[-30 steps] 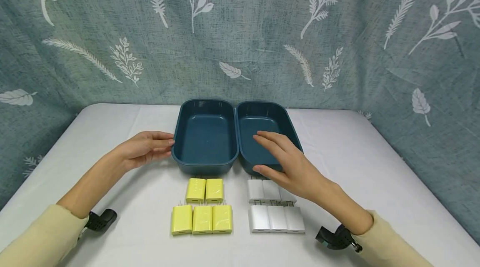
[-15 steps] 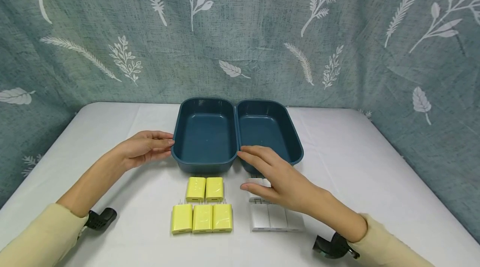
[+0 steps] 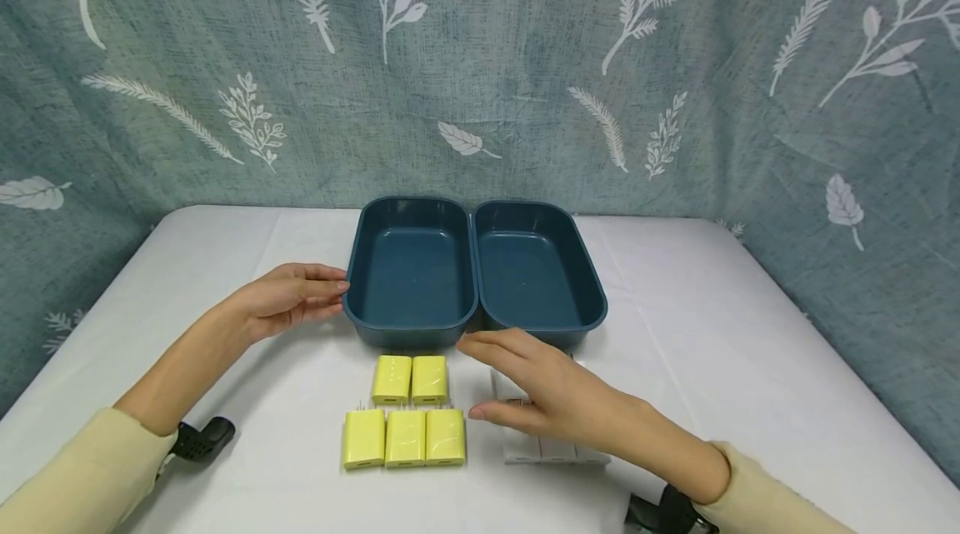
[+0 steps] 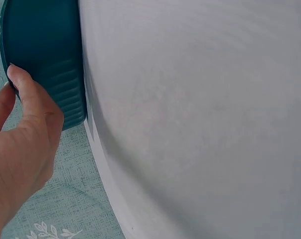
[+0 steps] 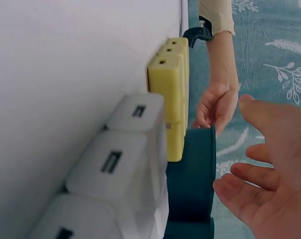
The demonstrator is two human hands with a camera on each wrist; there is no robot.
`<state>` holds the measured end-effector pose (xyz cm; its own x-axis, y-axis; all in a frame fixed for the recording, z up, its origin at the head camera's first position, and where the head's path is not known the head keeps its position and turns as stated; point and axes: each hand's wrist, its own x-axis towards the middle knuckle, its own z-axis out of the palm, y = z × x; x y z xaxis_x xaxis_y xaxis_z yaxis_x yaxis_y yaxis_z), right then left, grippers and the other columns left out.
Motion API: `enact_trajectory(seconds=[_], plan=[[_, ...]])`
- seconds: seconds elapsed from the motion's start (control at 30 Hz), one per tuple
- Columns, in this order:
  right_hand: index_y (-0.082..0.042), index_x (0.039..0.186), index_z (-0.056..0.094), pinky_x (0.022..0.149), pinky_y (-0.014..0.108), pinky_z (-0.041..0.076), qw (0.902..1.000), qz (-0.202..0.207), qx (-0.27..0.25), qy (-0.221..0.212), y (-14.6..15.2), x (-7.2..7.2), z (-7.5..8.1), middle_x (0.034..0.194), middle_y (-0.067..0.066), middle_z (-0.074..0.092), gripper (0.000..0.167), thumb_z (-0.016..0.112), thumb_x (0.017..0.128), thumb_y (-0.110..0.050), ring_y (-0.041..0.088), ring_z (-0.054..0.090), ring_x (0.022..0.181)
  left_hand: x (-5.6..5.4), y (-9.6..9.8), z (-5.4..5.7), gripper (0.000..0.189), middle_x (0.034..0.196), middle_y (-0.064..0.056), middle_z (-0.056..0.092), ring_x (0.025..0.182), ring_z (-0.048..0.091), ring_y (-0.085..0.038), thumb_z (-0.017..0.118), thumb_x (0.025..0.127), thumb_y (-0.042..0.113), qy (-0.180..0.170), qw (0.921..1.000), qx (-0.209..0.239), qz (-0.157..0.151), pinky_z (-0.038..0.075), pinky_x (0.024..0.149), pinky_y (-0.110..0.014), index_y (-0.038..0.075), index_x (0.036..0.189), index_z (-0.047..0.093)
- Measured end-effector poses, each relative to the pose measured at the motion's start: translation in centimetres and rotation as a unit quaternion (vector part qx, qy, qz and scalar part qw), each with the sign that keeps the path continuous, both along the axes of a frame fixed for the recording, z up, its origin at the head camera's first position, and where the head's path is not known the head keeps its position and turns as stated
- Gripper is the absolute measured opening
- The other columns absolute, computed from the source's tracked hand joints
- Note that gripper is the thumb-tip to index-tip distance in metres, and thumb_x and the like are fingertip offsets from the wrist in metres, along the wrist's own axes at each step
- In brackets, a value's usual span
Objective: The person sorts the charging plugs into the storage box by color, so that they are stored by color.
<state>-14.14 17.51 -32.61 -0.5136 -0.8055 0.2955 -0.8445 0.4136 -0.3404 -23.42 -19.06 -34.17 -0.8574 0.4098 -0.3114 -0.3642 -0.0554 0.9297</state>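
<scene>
My left hand [image 3: 296,301] touches the outer left side of the left dark blue plastic bin [image 3: 411,336] near its rim, fingers nearly straight. In the left wrist view its fingertips meet the bin's edge [image 4: 41,35]. My right hand [image 3: 555,392] hovers over the white USB wall chargers [image 3: 522,449], fingers extended and thumb apart, holding nothing; it hides part of them. In the right wrist view the white chargers [image 5: 105,164] show their USB ports, with the right hand [image 5: 275,174] beside them. Several yellow USB wall chargers [image 3: 405,439] lie in two rows left of the right hand.
A second dark blue bin [image 3: 543,329] stands against the left one, and both have nothing inside. The white-covered table [image 3: 697,334] extends on both sides. A green-blue leaf-print curtain [image 3: 525,59] hangs behind. Black wrist cameras [image 3: 204,438] sit at both wrists.
From above the right bin, my right hand has come nearer and slightly left, down over the white chargers. My left hand has stayed at the left bin. Bins and chargers have not moved.
</scene>
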Motion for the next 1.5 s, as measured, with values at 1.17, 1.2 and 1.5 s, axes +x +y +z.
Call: enact_trajectory(seconds=[1.17, 1.2, 1.5], plan=[[-0.011, 0.131, 0.060, 0.103, 0.022, 0.045, 0.9972, 0.035, 0.063, 0.019, -1.7, 2.5, -3.5, 0.133, -0.001, 0.057, 0.044, 0.069, 0.095, -0.035, 0.010, 0.053, 0.123, 0.3, -0.2, -0.1, 0.046, 0.106, -0.009, 0.066, 0.093, 0.068, -0.016, 0.056, 0.101, 0.003, 0.000, 0.9999, 0.010, -0.002, 0.057, 0.085, -0.025, -0.014, 0.138, 0.035], [-0.011, 0.131, 0.060, 0.103, 0.022, 0.045, 0.9973, 0.035, 0.062, 0.020, -1.7, 2.5, -3.6, 0.132, -0.001, 0.058, 0.044, 0.070, 0.095, -0.034, 0.010, 0.054, 0.122, 0.4, -0.2, -0.1, 0.047, 0.106, -0.009, 0.066, 0.093, 0.068, -0.016, 0.056, 0.101, 0.003, 0.000, 1.0000, 0.009, -0.001, 0.057, 0.085, -0.025, -0.015, 0.139, 0.035], [-0.010, 0.125, 0.063, 0.101, 0.019, 0.045, 0.9974, 0.053, 0.032, 0.037, -1.3, 2.7, -3.8, 0.127, -0.001, 0.059, 0.036, 0.071, 0.094, -0.026, 0.009, 0.056, 0.117, 0.7, 0.2, -0.1, 0.047, 0.105, -0.009, 0.066, 0.093, 0.068, -0.015, 0.055, 0.101, 0.002, -0.003, 1.0000, 0.004, 0.005, 0.057, 0.086, -0.026, -0.014, 0.139, 0.034]])
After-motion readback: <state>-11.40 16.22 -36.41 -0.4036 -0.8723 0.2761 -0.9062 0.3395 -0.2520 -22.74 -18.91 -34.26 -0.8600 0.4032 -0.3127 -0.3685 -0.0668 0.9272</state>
